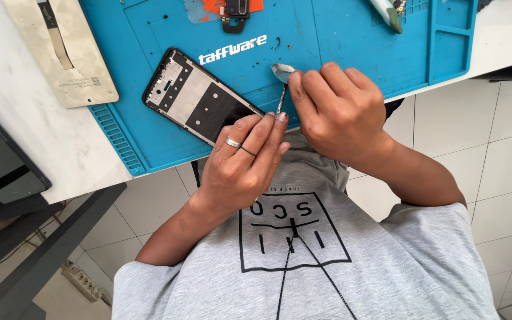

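Grey shirt (327, 261) fills the lower frame, nearest the lens, with a black cord (285, 266) hanging down its front. Above it, my left hand (241, 163), ring on one finger; its fingers are curled round the lower edge of the phone frame (200, 98) and meet the foot of the metal pry tool (281, 89) at the fingertips. My right hand (339, 109) sits just right of centre, fingers clenched on the same tool, pinching its thin shaft near the spoon-shaped tip, which points to the upper left. The phone frame lies tilted left of centre on the blue mat (339, 35), open side up, black border, silver and black plates inside. The mat covers the white tabletop (31, 142). Upper left: a pale back cover (69, 53), partly on the tabletop. Top centre: a small black part on an orange piece (235, 9). Top right: a grey-green tool (389, 13), cut by the frame edge. White floor tiles (493, 148) at right.
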